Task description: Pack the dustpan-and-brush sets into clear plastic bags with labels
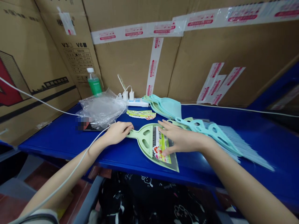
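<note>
A pale green dustpan [142,130] lies on the blue table, its handle to the left and its wide edge to the right. Set into it is a matching small brush [146,139] with dark bristles. My left hand [118,132] is closed round the handle end. Across the bristles and pan rests a printed yellow-green label card [166,154]. My right hand [179,138] is over the card with fingers spread, its thumb touching or very near it. Just right of that hand lie light blue brushes [210,130] with long bristles.
Stacked dustpans [169,107] lie behind, beside several label cards [141,114]. Clear plastic bags [100,109] cover part of a dark item at left. A power strip [137,102] and green bottle [94,84] stand near the cardboard wall [130,56]. A white cable [78,165] crosses my left arm.
</note>
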A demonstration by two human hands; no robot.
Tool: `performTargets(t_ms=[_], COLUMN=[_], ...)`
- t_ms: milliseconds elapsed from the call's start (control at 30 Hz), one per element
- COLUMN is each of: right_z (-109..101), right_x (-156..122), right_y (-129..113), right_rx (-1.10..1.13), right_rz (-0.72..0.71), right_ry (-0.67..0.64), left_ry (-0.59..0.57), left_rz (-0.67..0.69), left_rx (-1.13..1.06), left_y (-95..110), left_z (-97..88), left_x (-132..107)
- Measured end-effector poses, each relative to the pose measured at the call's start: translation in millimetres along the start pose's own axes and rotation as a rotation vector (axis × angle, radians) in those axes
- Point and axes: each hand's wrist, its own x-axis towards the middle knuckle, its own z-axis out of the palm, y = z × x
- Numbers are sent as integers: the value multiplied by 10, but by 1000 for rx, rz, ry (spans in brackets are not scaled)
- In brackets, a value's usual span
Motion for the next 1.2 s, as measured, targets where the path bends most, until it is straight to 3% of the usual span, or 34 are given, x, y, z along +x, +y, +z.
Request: performTargets(t_ms=[200,500,667,800,867,1033,1200], right_z=[-68,-5,-103,-200,-205,-128,-115], right_x=[-26,-24,-28,16,47,107,132], right_y=[-77,10,9,92,180,377,370], right_rx=[18,8,-25,-193,-310,-482,-545], right_rz=[31,7,10,67,90,52,65], right_ry=[-68,-55,38,304,375,331,358], left_ry=[-11,-12,-13,-37,-47,-49,-58], left_rz=[-8,5,10,0,-9,7,-19], left_rx=[-13,-6,-19,-41,-47,-33,-14], left_y=[6,9,-6,-9,-7,-10,-1], left_z=[-1,-1,-3,-14,-19,-22,-25], left_x=[-4,-9,-10,-13,-15,-21,-26])
